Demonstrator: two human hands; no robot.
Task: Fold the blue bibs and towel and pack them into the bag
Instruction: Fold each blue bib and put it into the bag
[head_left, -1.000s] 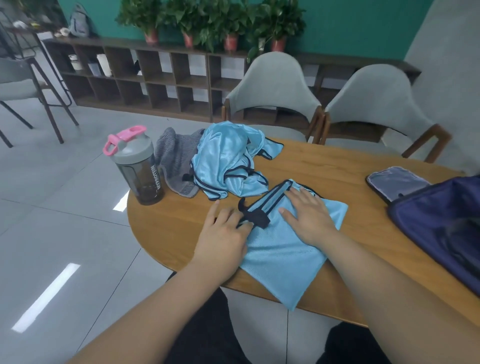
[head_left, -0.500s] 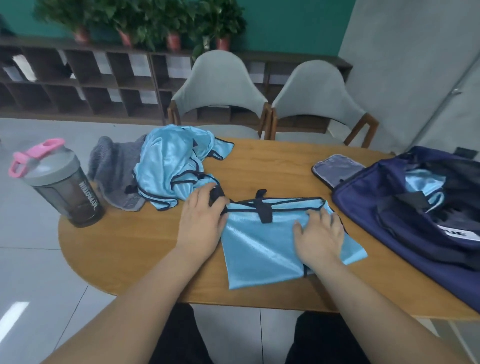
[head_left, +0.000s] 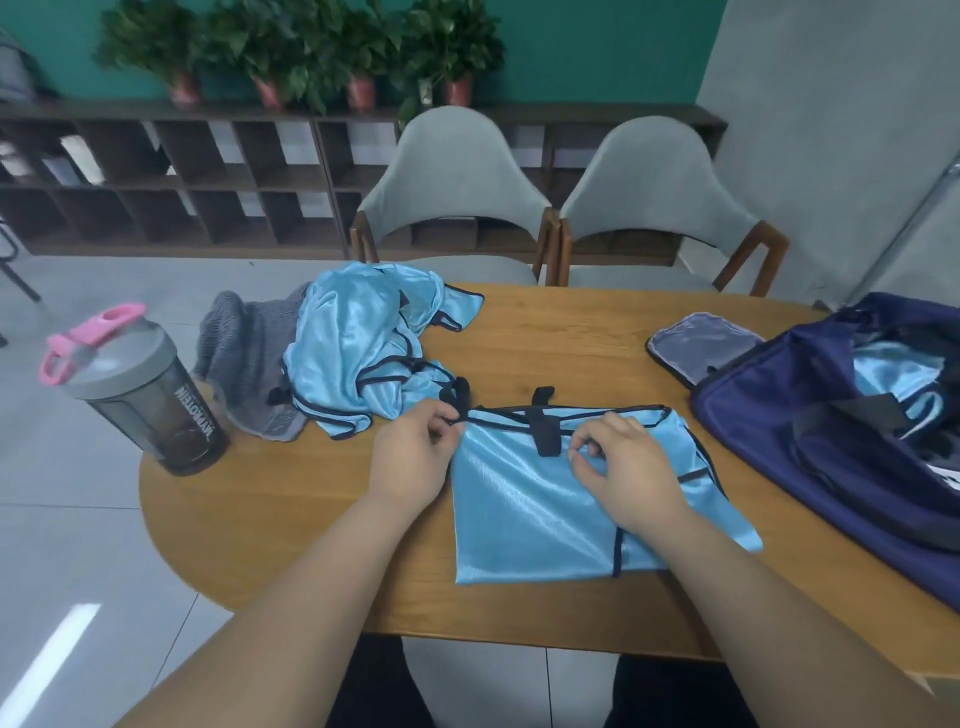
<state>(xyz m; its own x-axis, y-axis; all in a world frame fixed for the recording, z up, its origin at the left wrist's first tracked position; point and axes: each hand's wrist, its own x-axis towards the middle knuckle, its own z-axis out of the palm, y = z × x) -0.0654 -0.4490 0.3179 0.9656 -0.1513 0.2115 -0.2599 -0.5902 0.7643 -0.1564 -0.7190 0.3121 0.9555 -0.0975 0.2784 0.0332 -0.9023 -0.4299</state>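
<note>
Wooden table (head_left: 545, 338) fills centre. Navy bag (head_left: 779, 415) right edge, open, blue fabric already inside. Half-folded bib (head_left: 530, 509) flat at centre; unfolded heap (head_left: 358, 353) and grey towel (head_left: 239, 364) upper left. Now left hand (head_left: 410, 457) pinches bib's top-left corner, right hand (head_left: 628, 467) pinches top edge; flat palms half second ago. Next fold likely starting.

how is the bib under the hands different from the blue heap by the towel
The flat bib lies spread smooth; the crumpled heap is bunched up. The left hand and right hand pinch the flat bib; no hand holds the crumpled heap. Both are shiny light blue with dark trim.
</note>
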